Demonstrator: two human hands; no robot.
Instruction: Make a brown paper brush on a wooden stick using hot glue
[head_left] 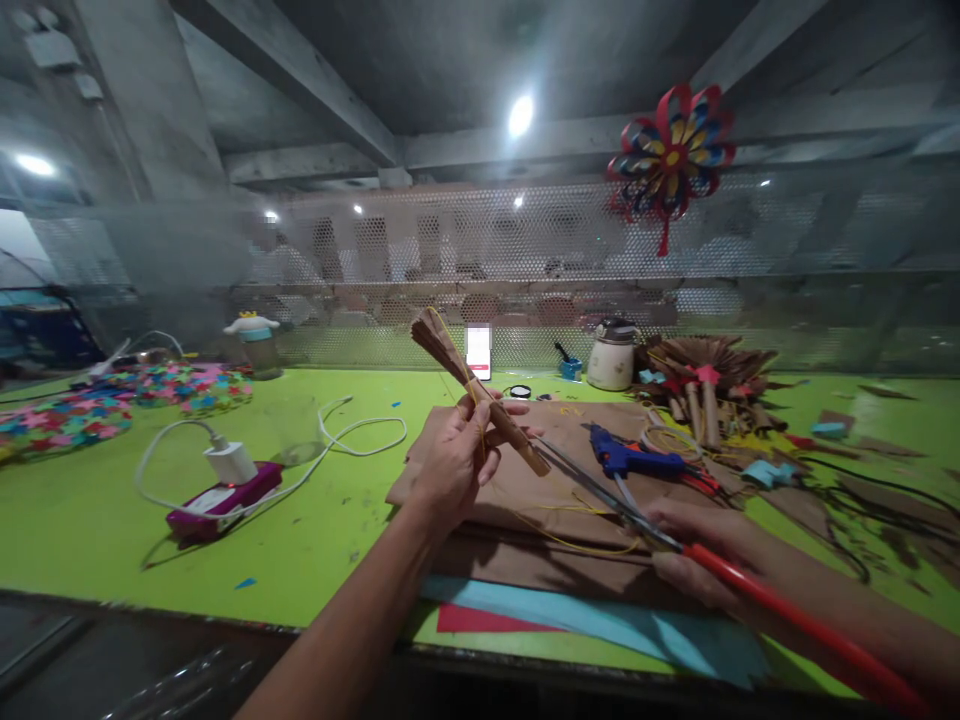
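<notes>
My left hand [469, 445] grips a folded bundle of brown paper [495, 415], pleated at its upper end and tied round the middle with yellow string. The bundle slants from upper left to lower right above the work surface. In my right hand [690, 550] is a pair of scissors [750, 590] with long metal blades and red handles. The blade tips point at the lower end of the bundle, close to it; whether they touch I cannot tell. Beneath both hands lies a stack of brown paper [450, 460], with loose yellow string [592, 545] across it.
A blue glue gun [630, 455] lies right of the bundle. Folded brown paper fans [697, 370] pile up at the right, near a jug [611, 355]. At left are a purple power strip [225, 500], a white cable [360, 450], a clear glass [294, 430] and colourful paper stars [180, 385].
</notes>
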